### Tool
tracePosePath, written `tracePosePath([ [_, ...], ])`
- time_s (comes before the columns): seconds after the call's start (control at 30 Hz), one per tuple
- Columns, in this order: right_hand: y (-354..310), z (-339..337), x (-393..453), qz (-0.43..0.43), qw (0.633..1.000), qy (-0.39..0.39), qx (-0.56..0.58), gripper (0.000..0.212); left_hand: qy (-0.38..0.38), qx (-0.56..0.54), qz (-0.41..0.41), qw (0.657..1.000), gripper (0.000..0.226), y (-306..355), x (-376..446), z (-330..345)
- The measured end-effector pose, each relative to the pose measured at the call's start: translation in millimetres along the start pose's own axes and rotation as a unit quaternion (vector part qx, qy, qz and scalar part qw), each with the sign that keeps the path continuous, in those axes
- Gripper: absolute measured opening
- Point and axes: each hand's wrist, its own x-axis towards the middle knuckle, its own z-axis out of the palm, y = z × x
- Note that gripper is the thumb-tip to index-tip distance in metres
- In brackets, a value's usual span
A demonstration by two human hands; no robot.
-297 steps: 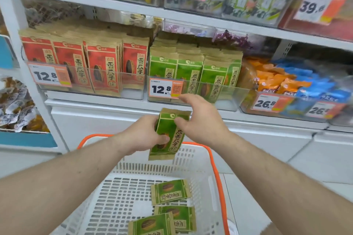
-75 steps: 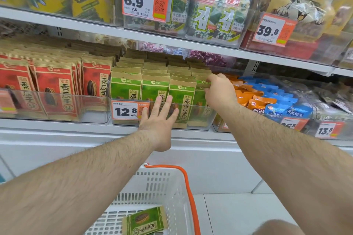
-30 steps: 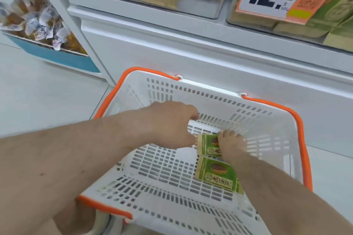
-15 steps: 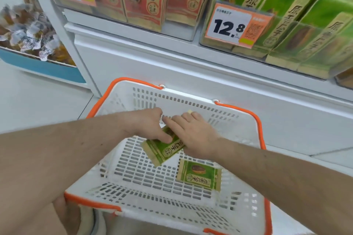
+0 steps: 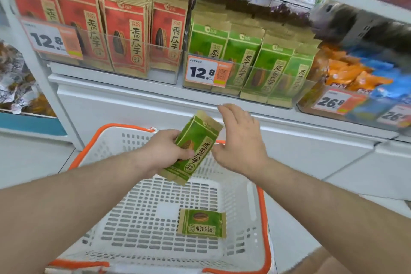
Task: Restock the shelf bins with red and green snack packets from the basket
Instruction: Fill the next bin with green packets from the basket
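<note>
A: Shelf (image 5: 200, 93) first: red bin (image 5: 106, 51) packed tight with upright red packets, green bin (image 5: 251, 80) right beside it, rows standing, looking close to full.

B: And lower down?

A: Basket (image 5: 93, 147) below, white with orange rim, nearly bare. Just one green packet (image 5: 201, 223) lying flat on the basket floor, toward the right side.

B: No red ones left in there?

A: None visible. Red side judged done.

B: Now the hands.

A: Left hand (image 5: 164, 151) gripping a second green packet (image 5: 194, 147), fingers curled round its lower left edge, held tilted above the basket and below the shelf lip. Right hand (image 5: 240, 140) just beside the packet's right edge, fingers spread and loose, grip wide, holding nothing.

B: So, remaining?

A: Two green packets by this count: one in hand, bound for the green bin, one waiting in the basket. Nearly finished, probably.
</note>
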Motion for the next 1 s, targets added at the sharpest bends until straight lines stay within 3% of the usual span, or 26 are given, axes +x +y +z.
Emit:
tracePosePath([
  [0.1, 8.8, -31.6, 9.2, 0.102, 0.990, 0.026, 0.090, 0.077, 0.016, -0.033, 0.043, 0.998, 0.026, 25.1, 2.1, 16.1],
  [0.2, 16.9, -54.4, 11.0, 0.145, 0.984, 0.025, 0.101, 0.071, 0.014, -0.017, 0.083, 0.996, 0.027, 47.0, 5.5, 37.5],
  [0.4, 38.2, -85.4, 11.5, 0.192, 0.971, 0.025, 0.142, 0.025, 0.011, -0.015, 0.132, 0.991, 0.026, 81.4, 9.8, 80.1],
  [0.67, 62.4, -112.3, 6.1, 0.166, 0.979, 0.025, 0.120, 0.030, 0.014, 0.009, 0.183, 0.983, 0.031, 112.0, 19.5, 100.7],
  [0.87, 72.9, -141.1, 10.5, 0.146, 0.978, 0.111, 0.101, 0.027, 0.014, 0.028, 0.213, 0.976, 0.033, 136.5, 27.1, 101.5],
  [1.0, 93.0, -181.9, 20.6, 0.159, 0.957, 0.227, 0.083, 0.020, 0.045, 0.064, 0.223, 0.972, 0.061, 148.7, 30.6, 93.4],
])
